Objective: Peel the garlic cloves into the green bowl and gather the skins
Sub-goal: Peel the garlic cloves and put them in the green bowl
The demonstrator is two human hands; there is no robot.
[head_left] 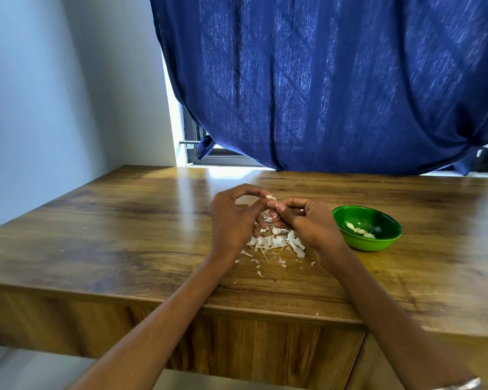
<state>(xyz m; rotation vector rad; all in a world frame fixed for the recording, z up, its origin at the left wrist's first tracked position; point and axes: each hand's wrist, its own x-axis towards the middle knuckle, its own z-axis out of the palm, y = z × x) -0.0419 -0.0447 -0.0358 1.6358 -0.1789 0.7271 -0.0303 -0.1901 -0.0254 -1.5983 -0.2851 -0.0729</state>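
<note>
A pile of skins (276, 242) lies on the table (124, 220). Above it, the left hand (234, 218) and right hand (307, 220) both pinch 1 garlic clove (270, 197). Beside the right hand, the green bowl (366, 232) holds peeled cloves (359, 230).

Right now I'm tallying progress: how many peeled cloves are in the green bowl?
3, lying in a row on the floor of the green bowl: one at left, one in the middle, one at right. Another clove is pinched between both hands.

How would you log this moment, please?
hands: left, right pinch clove | skins: table | bowl: peeled cloves
</note>
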